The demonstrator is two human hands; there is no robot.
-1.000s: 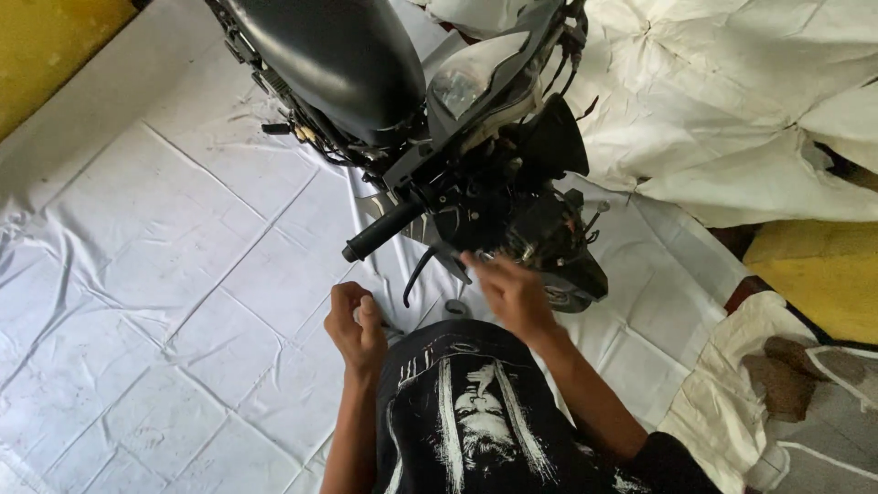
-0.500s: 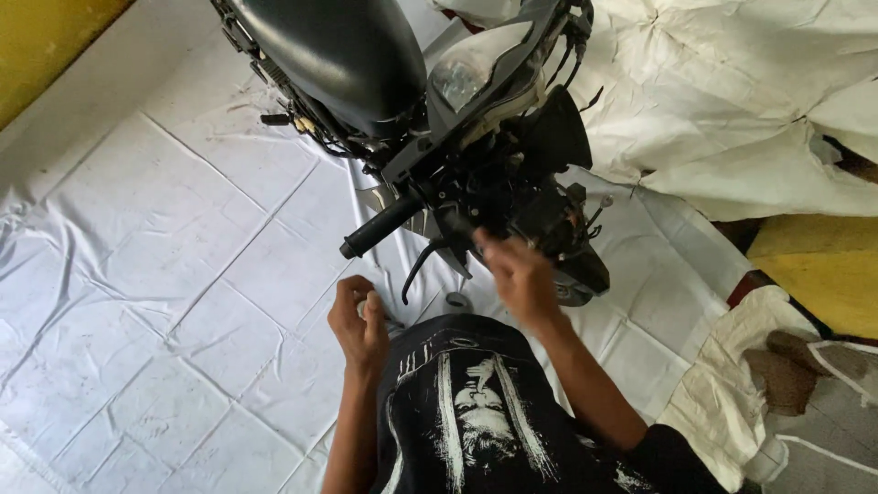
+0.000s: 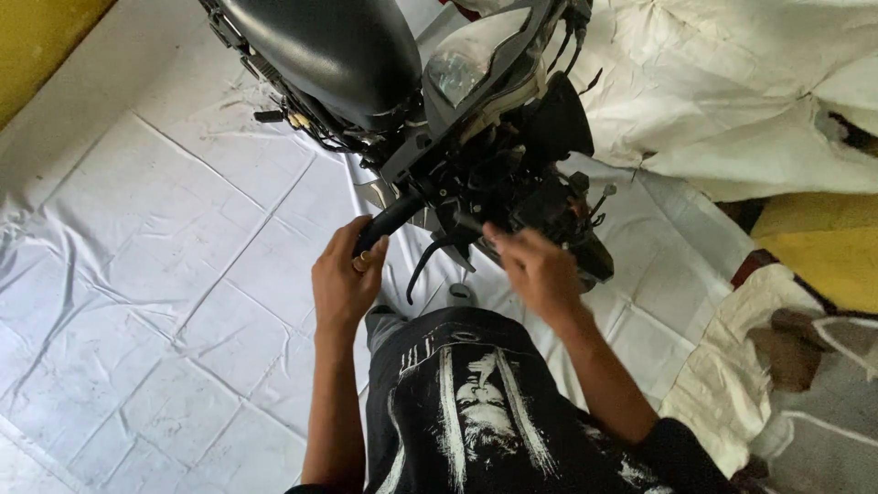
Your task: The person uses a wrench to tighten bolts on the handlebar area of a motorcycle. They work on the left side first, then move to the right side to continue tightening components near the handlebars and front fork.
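The motorcycle [image 3: 384,101] lies on a white sheet [image 3: 137,274], its black handlebar grip [image 3: 389,222] pointing toward the person. The left hand [image 3: 343,284] curls around the grip's end. The right hand [image 3: 540,270] reaches into the black controls [image 3: 512,197], fingers loosely bent, holding nothing visible. Cream cloth [image 3: 732,91] lies bunched to the right.

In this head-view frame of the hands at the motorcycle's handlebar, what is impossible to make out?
- Right hand: fingertips are motion-blurred against dark parts, so what they touch is unclear.
- Left hand: curled at the handlebar grip; its palm is turned away, so how firmly it grips is unclear.
- Motorcycle: the top edge cuts off the rest of its body.
- Engine-side parts: dark and shadowed, individual pieces unreadable.
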